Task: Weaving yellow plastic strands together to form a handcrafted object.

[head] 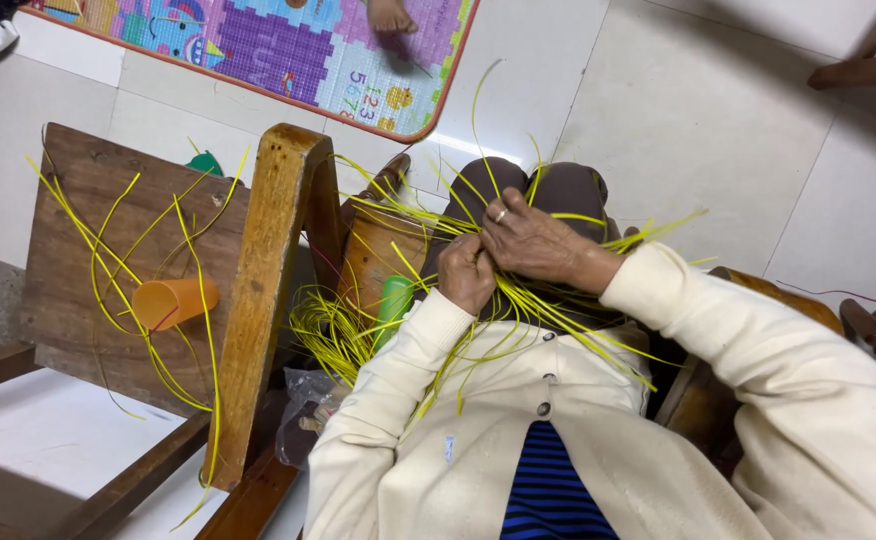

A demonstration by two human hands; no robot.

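My left hand (466, 272) is closed into a fist around a bundle of thin yellow-green strips (518, 300) over my lap. My right hand (530, 240), with a ring on one finger, lies over the same strips just to the right and pinches them. The strips fan out in all directions, across my dark trousers (568, 188) and down over my cream cardigan (478, 400). A green tube-like object (394, 305) stands just left of my left hand among more strips.
A wooden chair (263, 290) lies tipped at the left with an orange plastic cup (173, 302) and loose yellow strips (118, 260) on it. A colourful play mat (288, 50) lies on the tiled floor ahead, with another person's bare foot (391, 15) on it. A plastic bag (308, 410) sits by my left elbow.
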